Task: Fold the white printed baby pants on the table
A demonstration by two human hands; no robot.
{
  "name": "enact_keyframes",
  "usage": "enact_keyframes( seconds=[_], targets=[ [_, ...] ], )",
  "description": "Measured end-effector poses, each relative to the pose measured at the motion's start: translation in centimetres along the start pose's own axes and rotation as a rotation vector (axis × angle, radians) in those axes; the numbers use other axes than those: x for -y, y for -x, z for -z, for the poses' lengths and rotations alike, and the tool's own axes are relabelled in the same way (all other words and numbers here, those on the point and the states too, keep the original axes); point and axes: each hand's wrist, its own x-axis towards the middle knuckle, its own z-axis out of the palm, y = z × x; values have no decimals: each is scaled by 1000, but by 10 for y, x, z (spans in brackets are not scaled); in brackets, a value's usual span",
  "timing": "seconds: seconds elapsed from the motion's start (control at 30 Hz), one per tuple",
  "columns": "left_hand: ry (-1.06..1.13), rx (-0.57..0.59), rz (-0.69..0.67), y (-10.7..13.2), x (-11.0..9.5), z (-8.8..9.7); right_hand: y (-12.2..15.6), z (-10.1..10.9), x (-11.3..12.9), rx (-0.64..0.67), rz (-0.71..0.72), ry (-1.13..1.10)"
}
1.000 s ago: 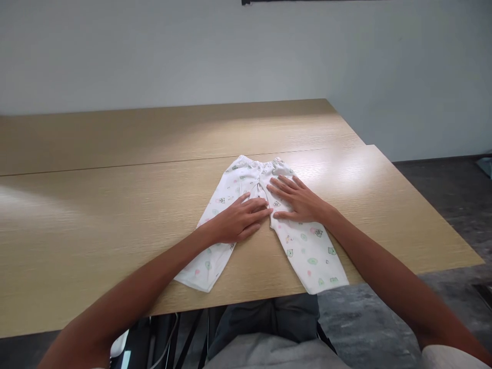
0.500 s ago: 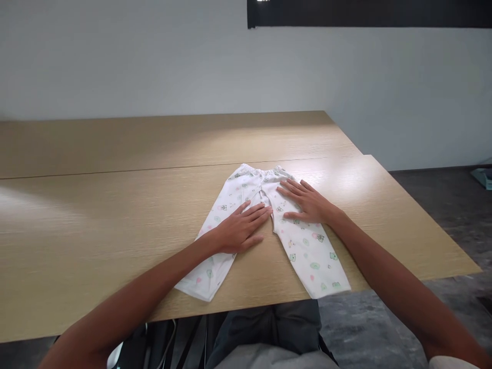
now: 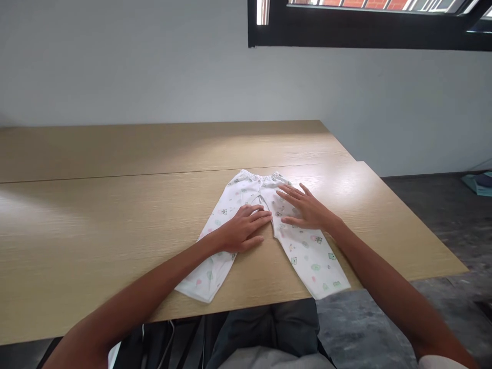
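— Fingers (image 3: 259, 214) of the left hand (image 3: 242, 230) lay flat and slightly spread on the small printed trousers (image 3: 307, 251), didn't they?

— Yes. The right hand (image 3: 307, 212) was splayed too, hovering at the other leg; whether it touched, I couldn't tell.

— And the trousers?

— Spread out flat near the front edge of the wooden table (image 3: 96, 225), legs towards the person, under a dark-framed window (image 3: 365, 31).

Small printed trousers (image 3: 265, 225) lie flat on wooden table (image 3: 96, 215), legs spread toward near edge; left hand (image 3: 242, 228) and right hand (image 3: 307, 210) rest palms-down on each leg.
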Motion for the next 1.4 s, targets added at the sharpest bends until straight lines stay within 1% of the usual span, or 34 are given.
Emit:
enact_keyframes(
  seconds=[0.1,0.2,0.27,0.37,0.47,0.57,0.63,0.67,0.73,0.77,0.8,0.87,0.97,1.03,1.13,1.27,1.33,1.4],
  targets=[
    [-17,-3,-11,-3,-2,-3,-4,-3,20,-72,64,-70],
    [-30,-23,-21,-3,-1,-5,-7,-8,32,-133,120,-183],
    [-41,-18,-28,-3,-1,-5,-8,-10,33,-156,119,-246],
    [-40,-4,-38,-3,-2,-4,-7,-10,28,-154,128,-329],
    [-47,20,-57,-2,-3,-2,-6,-8,23,-122,162,-412],
    [-18,36,-92,0,-1,1,-5,-6,21,-61,172,-435],
    [85,2,-96,2,4,5,-5,-5,20,-32,162,-428],
    [155,-37,-80,3,7,7,-4,-5,20,-21,157,-424],
    [274,-139,-13,6,17,12,-4,-4,20,-3,151,-411],
    [302,-182,27,8,23,13,-3,-4,20,5,148,-403],
    [305,-201,59,10,28,14,-3,-4,21,10,143,-395],
    [267,-176,86,13,38,15,-3,-4,22,10,139,-378],
    [204,-124,68,15,45,12,-2,-4,25,-2,142,-348],
    [169,-156,42,13,43,11,-3,-4,26,-10,147,-321],
    [102,-195,-21,8,29,10,-4,-5,27,-11,164,-289],
    [45,-112,-131,-1,3,3,-4,-6,28,-4,199,-276],
    [23,-67,-140,-5,-5,-1,-5,-6,29,6,208,-281],
    [6,-28,-123,-8,-8,-3,-5,-6,30,19,200,-293]
  ],
)
